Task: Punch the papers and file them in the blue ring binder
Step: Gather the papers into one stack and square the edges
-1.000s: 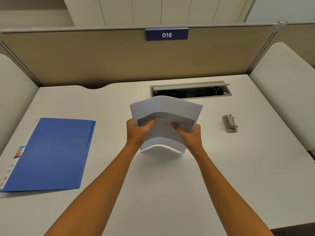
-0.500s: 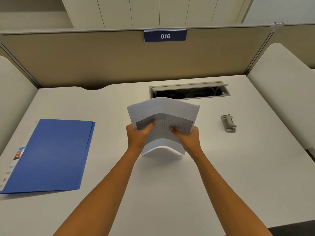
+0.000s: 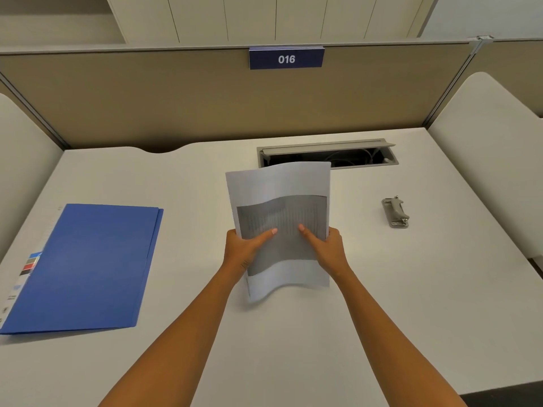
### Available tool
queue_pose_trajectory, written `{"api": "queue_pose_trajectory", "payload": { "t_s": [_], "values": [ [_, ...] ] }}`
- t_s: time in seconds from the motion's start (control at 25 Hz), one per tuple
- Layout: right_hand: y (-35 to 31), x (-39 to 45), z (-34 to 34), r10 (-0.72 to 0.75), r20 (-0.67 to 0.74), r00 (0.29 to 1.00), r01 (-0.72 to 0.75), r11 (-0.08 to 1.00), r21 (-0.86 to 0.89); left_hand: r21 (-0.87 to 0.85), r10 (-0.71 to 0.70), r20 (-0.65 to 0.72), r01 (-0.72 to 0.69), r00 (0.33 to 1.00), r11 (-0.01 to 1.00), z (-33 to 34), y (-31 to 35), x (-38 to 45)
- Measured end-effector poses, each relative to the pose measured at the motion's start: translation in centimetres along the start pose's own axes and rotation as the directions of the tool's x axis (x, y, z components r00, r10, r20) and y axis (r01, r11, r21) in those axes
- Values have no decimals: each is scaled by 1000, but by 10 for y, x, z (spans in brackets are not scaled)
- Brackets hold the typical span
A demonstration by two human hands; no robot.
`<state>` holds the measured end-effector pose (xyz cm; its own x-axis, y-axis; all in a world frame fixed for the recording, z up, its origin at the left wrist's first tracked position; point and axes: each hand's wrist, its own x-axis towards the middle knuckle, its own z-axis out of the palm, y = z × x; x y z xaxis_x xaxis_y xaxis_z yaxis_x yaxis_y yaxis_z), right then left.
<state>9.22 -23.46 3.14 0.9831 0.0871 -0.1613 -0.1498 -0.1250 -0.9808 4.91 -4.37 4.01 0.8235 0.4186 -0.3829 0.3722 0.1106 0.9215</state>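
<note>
Raised more upright than a second ago, the papers [image 3: 282,224] stand above the desk [image 3: 293,333], left hand [image 3: 242,251] and right hand [image 3: 329,251] pinching their sides, seemingly to square them before the hole punch [image 3: 396,212]; blue ring binder [image 3: 85,265] lies closed at left.

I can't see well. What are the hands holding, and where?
Both hands, left hand and right hand, hold the papers by their side edges, thumbs on front.
</note>
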Motion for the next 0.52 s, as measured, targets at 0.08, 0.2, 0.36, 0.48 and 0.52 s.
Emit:
{"api": "queue_pose_trajectory", "payload": {
  "t_s": [0.08, 0.2, 0.36, 0.48, 0.52],
  "values": [
    [5, 5, -5, 30, 18, 999, -28, 992, -122, 64, -101, 2, 100, 995, 993, 3, -5, 3],
    [24, 11, -14, 125, 5, 992, -117, 942, -313, 108, -120, 54, 113, 991, 988, 5, -19, 5],
    [50, 15, -24, 241, -72, 968, -250, 892, -376, 329, -127, 146, 73, 981, 941, 7, -38, 12],
    [58, 19, -27, 254, -93, 963, -270, 869, -416, 516, -61, 148, -25, 987, 856, 16, -44, 16],
    [60, 20, -27, 254, -97, 962, -271, 863, -427, 569, -46, 162, -55, 986, 820, 19, -45, 15]
  ]
}}
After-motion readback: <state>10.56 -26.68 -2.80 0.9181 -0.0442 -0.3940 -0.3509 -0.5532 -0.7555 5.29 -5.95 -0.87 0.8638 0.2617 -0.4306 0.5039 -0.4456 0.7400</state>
